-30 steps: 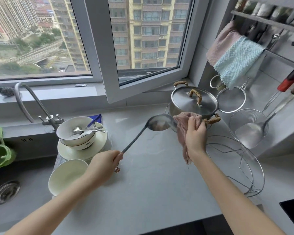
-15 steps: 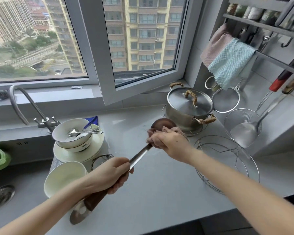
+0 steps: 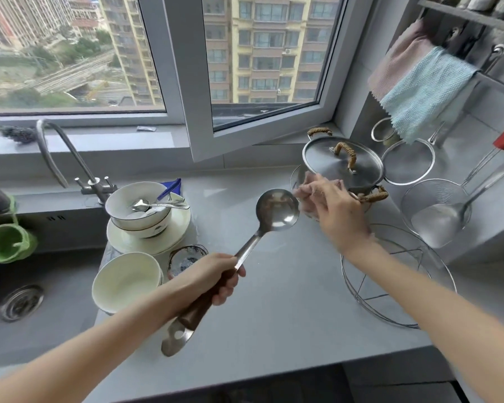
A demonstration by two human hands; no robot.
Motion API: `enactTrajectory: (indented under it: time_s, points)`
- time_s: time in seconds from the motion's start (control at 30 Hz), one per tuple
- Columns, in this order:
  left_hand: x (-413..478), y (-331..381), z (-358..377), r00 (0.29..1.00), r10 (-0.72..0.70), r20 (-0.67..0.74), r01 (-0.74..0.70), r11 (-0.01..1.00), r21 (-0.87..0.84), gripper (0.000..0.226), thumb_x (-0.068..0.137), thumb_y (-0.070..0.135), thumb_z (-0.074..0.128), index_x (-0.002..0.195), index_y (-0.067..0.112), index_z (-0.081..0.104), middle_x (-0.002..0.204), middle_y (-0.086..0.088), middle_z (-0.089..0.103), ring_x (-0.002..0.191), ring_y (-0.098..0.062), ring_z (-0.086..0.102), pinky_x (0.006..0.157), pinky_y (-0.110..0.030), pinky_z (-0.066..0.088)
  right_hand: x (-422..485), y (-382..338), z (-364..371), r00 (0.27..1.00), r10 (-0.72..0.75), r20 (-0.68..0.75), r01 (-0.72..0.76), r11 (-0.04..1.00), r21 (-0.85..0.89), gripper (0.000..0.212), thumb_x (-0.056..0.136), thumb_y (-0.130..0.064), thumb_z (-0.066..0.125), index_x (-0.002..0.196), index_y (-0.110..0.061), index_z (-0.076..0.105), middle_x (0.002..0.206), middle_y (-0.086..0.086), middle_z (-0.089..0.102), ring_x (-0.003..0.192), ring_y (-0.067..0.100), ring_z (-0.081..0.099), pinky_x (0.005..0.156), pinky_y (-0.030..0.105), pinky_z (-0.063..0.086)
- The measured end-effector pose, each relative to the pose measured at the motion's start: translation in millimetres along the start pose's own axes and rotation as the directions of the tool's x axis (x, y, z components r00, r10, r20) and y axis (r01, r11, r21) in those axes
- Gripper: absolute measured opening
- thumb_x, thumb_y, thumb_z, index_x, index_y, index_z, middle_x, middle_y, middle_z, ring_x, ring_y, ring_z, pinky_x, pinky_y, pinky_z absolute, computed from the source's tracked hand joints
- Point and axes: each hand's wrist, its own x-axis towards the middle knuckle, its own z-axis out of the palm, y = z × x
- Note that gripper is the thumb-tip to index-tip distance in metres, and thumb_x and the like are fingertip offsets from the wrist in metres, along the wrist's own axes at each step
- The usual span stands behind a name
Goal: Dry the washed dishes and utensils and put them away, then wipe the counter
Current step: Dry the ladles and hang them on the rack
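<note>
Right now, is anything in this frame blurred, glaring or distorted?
Head view: the right hand is motion-blurred beside the ladle; the ladle bowl shows a small glint; the wide lens bows the window frame; daylight is soft, shadows faint.

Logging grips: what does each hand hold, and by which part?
The left hand grips the ladle by its dark brown handle. The right hand is blurred; its hold cannot be told.

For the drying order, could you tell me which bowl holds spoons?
The top bowl stacked beside the faucet; the lone white bowl and small patterned bowl hold none.
</note>
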Motion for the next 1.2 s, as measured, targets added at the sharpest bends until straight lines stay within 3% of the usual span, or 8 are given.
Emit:
enactTrajectory:
  time_s: [0.23, 0.33, 0.53, 0.67, 0.73, 0.87, 1.03, 1.2]
  points:
    - [-1, 33, 7, 0.992, 0.088, 0.088, -0.071, 0.981, -0.182, 0.012, 0.078, 0.014, 0.037, 0.078, 0.006, 0.046, 0.051, 0.000, 0.034, 0.036, -0.008, 0.029, 0.032, -0.012, 0.022, -24, -83, 21, 0.979, -0.064, 0.193, -0.046, 0.855, 0.517, 0.026, 0.089, -0.009, 0.048, 0.106, -0.026, 0.057, 0.102, -0.008, 0.070, 0.082, -0.005, 0.057, 0.072, 0.014, 0.046]
    - [2, 29, 6, 0.996, 0.083, 0.042, -0.074, 0.982, -0.176, 0.015, 0.081, 0.006, 0.032, 0.069, 0.008, 0.041, 0.049, -0.001, 0.035, 0.036, -0.009, 0.029, 0.032, -0.013, 0.021, -44, -98, 20, 0.970, -0.213, 0.114, 0.132, 0.863, 0.488, 0.029, 0.086, -0.010, 0.047, 0.111, -0.016, 0.061, 0.106, 0.004, 0.068, 0.086, 0.007, 0.058, 0.081, 0.000, 0.036]
    - [-9, 24, 3, 0.985, 0.086, 0.152, -0.077, 0.995, -0.063, 0.019, 0.096, 0.013, 0.040, 0.080, 0.005, 0.048, 0.051, 0.000, 0.035, 0.036, -0.009, 0.030, 0.033, -0.011, 0.023, -9, -17, 32, 0.962, -0.267, 0.058, 0.261, 0.960, 0.098, 0.016, 0.086, -0.003, 0.063, 0.101, -0.008, 0.066, 0.098, 0.008, 0.071, 0.094, 0.020, 0.066, 0.099, 0.042, 0.046]
    - [-6, 27, 6, 0.991, 0.067, 0.116, -0.072, 0.997, 0.039, 0.018, 0.095, 0.003, 0.039, 0.078, 0.007, 0.046, 0.049, 0.001, 0.036, 0.035, -0.009, 0.030, 0.033, -0.011, 0.022, 14, -2, 31, 0.885, -0.367, 0.288, 0.444, 0.850, -0.283, 0.041, 0.060, -0.007, 0.082, 0.097, 0.002, 0.068, 0.090, 0.019, 0.069, 0.089, 0.036, 0.069, 0.097, 0.050, 0.047]
    - [-8, 26, 4, 0.993, 0.060, 0.105, -0.070, 0.993, 0.093, 0.017, 0.093, 0.000, 0.040, 0.078, 0.006, 0.046, 0.050, -0.001, 0.036, 0.035, -0.010, 0.030, 0.033, -0.012, 0.023, 17, 3, 24, 0.856, -0.445, 0.265, 0.518, 0.743, -0.424, 0.013, 0.083, -0.005, 0.062, 0.090, 0.002, 0.069, 0.087, 0.019, 0.070, 0.087, 0.033, 0.069, 0.100, 0.047, 0.044]
    - [-7, 27, 0, 0.996, 0.045, 0.076, -0.054, 0.992, 0.112, 0.016, 0.091, -0.002, 0.042, 0.077, 0.005, 0.047, 0.049, -0.002, 0.037, 0.034, -0.011, 0.031, 0.032, -0.012, 0.023, 10, 10, 21, 0.870, -0.431, 0.240, 0.487, 0.672, -0.558, 0.049, 0.099, -0.002, 0.024, 0.082, -0.001, 0.070, 0.085, 0.018, 0.071, 0.087, 0.030, 0.070, 0.099, 0.046, 0.046]
    - [8, 34, -6, 0.996, 0.060, -0.058, -0.052, 0.989, 0.141, 0.017, 0.090, -0.004, 0.043, 0.075, 0.005, 0.045, 0.045, -0.001, 0.038, 0.030, -0.010, 0.032, 0.031, -0.013, 0.025, -7, 19, -3, 0.899, -0.139, 0.416, 0.385, 0.705, -0.596, 0.017, 0.061, 0.001, 0.079, 0.059, -0.007, 0.063, 0.062, 0.014, 0.062, 0.056, 0.029, 0.062, 0.061, 0.036, 0.058]
    - [24, 63, -13, 0.985, 0.170, -0.020, -0.143, 0.882, 0.448, 0.012, 0.088, 0.000, 0.046, 0.077, 0.005, 0.047, 0.050, -0.003, 0.040, 0.031, -0.012, 0.034, 0.031, -0.016, 0.029, -8, 13, -57, 0.953, -0.059, 0.296, 0.156, 0.937, -0.314, 0.056, 0.059, 0.003, 0.069, 0.114, -0.009, 0.065, 0.111, 0.010, 0.066, 0.065, 0.033, 0.068, 0.051, 0.036, 0.055]
